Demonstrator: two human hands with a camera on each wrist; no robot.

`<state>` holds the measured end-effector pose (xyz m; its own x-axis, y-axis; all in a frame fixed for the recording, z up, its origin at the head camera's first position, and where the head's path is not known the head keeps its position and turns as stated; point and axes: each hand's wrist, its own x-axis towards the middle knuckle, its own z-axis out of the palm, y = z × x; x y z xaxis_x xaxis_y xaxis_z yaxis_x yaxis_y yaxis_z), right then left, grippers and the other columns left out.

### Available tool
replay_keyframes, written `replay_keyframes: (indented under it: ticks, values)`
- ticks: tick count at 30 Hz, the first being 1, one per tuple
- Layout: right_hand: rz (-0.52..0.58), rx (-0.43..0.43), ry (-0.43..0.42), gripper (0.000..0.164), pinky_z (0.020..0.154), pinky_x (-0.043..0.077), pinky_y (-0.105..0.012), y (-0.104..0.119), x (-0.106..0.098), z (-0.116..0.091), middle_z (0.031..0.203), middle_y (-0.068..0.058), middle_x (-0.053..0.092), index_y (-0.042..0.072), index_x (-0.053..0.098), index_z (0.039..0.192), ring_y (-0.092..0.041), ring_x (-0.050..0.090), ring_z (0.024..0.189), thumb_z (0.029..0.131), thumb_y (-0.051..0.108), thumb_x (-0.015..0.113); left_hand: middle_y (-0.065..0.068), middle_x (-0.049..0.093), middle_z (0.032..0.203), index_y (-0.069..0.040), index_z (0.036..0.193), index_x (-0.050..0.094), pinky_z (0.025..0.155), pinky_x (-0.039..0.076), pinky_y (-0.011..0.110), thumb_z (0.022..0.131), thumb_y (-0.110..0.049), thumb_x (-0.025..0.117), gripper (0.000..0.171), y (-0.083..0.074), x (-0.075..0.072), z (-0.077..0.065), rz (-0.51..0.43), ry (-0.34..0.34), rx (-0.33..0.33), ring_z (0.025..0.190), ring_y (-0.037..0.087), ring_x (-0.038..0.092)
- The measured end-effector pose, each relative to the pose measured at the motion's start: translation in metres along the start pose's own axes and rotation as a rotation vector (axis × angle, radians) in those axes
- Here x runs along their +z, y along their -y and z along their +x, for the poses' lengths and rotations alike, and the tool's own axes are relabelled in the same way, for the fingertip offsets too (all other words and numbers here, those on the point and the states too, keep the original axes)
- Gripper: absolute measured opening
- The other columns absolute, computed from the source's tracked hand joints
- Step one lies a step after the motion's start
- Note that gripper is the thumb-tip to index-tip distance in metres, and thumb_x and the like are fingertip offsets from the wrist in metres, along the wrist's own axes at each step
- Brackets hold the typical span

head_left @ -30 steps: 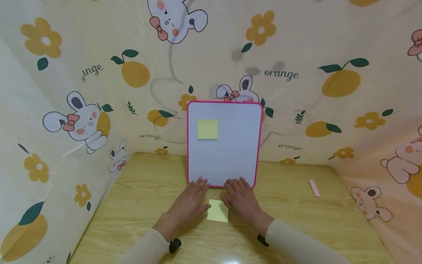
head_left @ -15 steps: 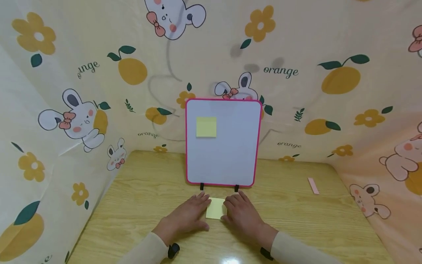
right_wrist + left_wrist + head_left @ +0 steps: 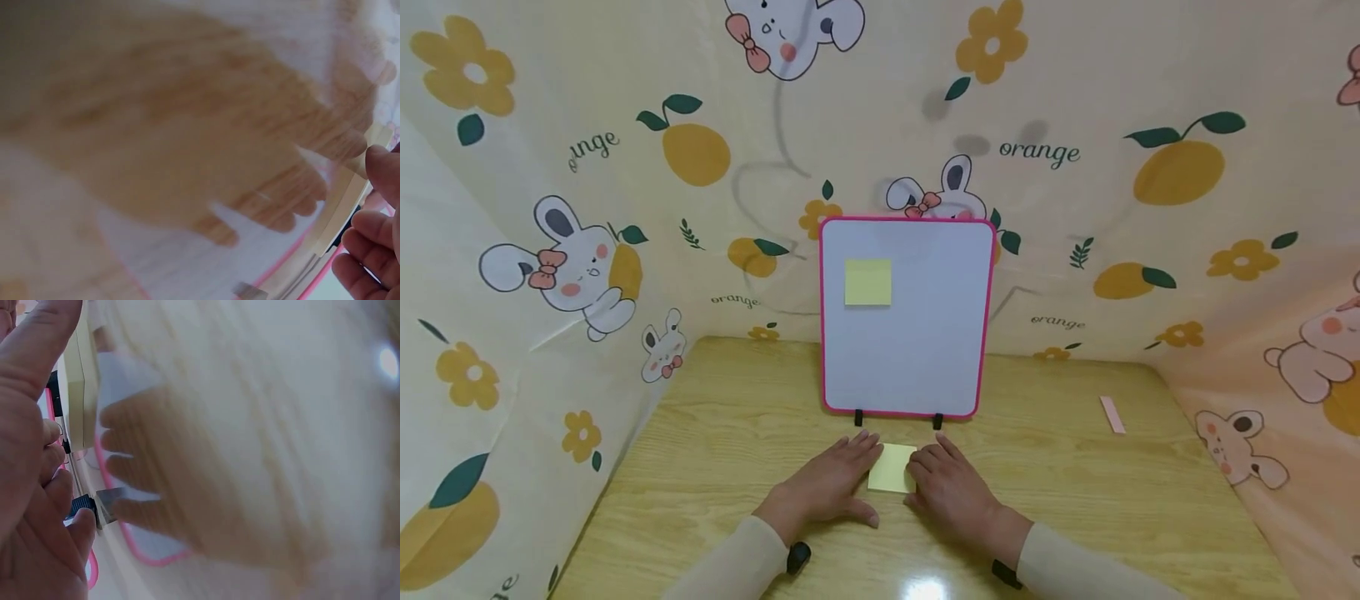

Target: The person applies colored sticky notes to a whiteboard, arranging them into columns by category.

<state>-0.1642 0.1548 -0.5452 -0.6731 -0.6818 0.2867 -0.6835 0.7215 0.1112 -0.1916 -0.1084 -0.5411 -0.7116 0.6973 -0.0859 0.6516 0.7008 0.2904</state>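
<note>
Two bare hands at a yellow pad, seen from above and from each wrist. The pad (image 3: 891, 468) lies flat on the wood-grained bench (image 3: 1045, 483), centrally between the hands and just in front of a whiteboard; the wrist views show its side as a pale, thick edge. The left hand (image 3: 823, 485) is extended, palm down—fingers straight and close together, thumb spread well away—with its fingertips at the pad's left edge. The right hand (image 3: 955, 493) is relaxed: its fingers are gently bent, the thumb stands apart from them, and the fingertips meet the pad's right edge. How firmly either hand bears on the pad cannot be told.

The whiteboard (image 3: 910, 350), rimmed in pink, stands upright behind the pad on two small black feet (image 3: 859, 418). A yellow note (image 3: 868, 282) is attached to its upper left part. A narrow pink strip (image 3: 1112, 414) lies on the bench to the right, well apart from the hands. Both forearms wear pale sleeves (image 3: 733, 560), with a black device (image 3: 799, 557) at each wrist. Cloth (image 3: 880, 125) printed with rabbits, oranges and flowers encloses the bench—behind and on both sides.
</note>
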Motion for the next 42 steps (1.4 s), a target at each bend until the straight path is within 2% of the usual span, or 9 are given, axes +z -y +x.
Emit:
replay_keyframes:
  ticks: [9,16,21,25,33,42]
  values:
    - [0.030,-0.019,0.026,0.032,0.118,0.047,-0.051,0.0001,-0.0013,0.0008,0.119,-0.002,0.070,0.011,0.070,0.113,-0.021,0.064,0.116,0.095,0.035,0.078,0.014,0.030,0.173,-0.003,0.164,0.034,0.133,0.025,0.046,0.085,-0.070,0.074,0.111,-0.0012,0.0035,0.0015,0.039,0.008,-0.003,0.162,0.029,0.024]
    - [0.014,-0.023,0.085,0.033,0.104,0.056,-0.043,0.0027,-0.0030,-0.0004,0.121,-0.002,0.066,0.011,0.064,0.113,-0.022,0.061,0.114,0.099,0.040,0.073,0.012,0.030,0.173,-0.004,0.164,0.034,0.133,0.026,0.042,0.084,-0.073,0.072,0.113,-0.0034,0.0041,0.0018,0.060,0.021,-0.015,0.162,0.026,0.026]
    - [0.003,-0.032,0.061,0.033,0.097,0.058,-0.041,0.0026,-0.0020,0.0003,0.117,-0.001,0.066,0.012,0.064,0.111,-0.020,0.061,0.110,0.098,0.041,0.074,0.011,0.029,0.174,-0.004,0.165,0.033,0.133,0.026,0.042,0.084,-0.074,0.071,0.113,-0.0023,0.0054,0.0021,0.057,0.024,-0.019,0.162,0.025,0.026]
    - [-0.001,-0.035,0.042,0.033,0.094,0.057,-0.039,0.0014,-0.0002,0.0017,0.115,0.000,0.067,0.013,0.064,0.110,-0.019,0.061,0.108,0.097,0.041,0.075,0.011,0.029,0.174,-0.005,0.165,0.033,0.133,0.025,0.042,0.084,-0.074,0.072,0.114,-0.0010,0.0061,0.0029,0.049,0.024,-0.020,0.162,0.025,0.026]
    - [-0.026,-0.035,0.105,0.034,0.090,0.055,-0.037,-0.0003,0.0019,0.0019,0.114,-0.001,0.062,0.013,0.060,0.112,-0.019,0.057,0.105,0.102,0.044,0.068,0.010,0.028,0.174,-0.005,0.165,0.032,0.133,0.025,0.043,0.084,-0.074,0.071,0.114,0.0004,0.0072,0.0032,0.028,0.028,-0.019,0.162,0.024,0.024]
    - [-0.004,-0.026,0.081,0.032,0.085,0.053,-0.034,-0.0001,0.0025,0.0026,0.110,0.000,0.063,0.014,0.061,0.109,-0.018,0.057,0.102,0.101,0.043,0.070,0.009,0.028,0.174,-0.006,0.166,0.032,0.133,0.024,0.042,0.083,-0.074,0.072,0.114,0.0001,0.0070,0.0034,0.017,0.030,-0.029,0.162,0.023,0.024]
